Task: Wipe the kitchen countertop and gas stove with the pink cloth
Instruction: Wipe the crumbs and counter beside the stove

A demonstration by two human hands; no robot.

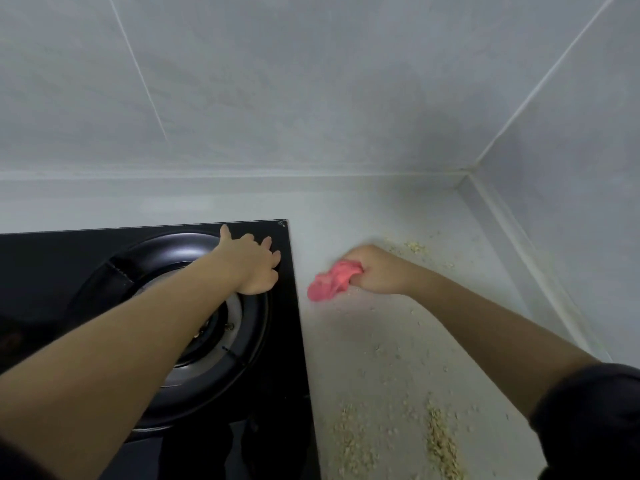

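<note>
My right hand grips the bunched pink cloth and holds it down on the pale grey countertop, just right of the stove's edge. The black glass gas stove fills the lower left, with a round burner ring partly hidden by my left forearm. On the stove's far right corner rests my left hand, fingers spread and holding nothing. Beige crumbs lie scattered over the countertop, thickest near the front and behind my right hand.
Grey tiled walls rise behind and to the right, meeting at a corner. A raised backsplash ledge runs along the countertop's right side. A small patch of crumbs sits near the back.
</note>
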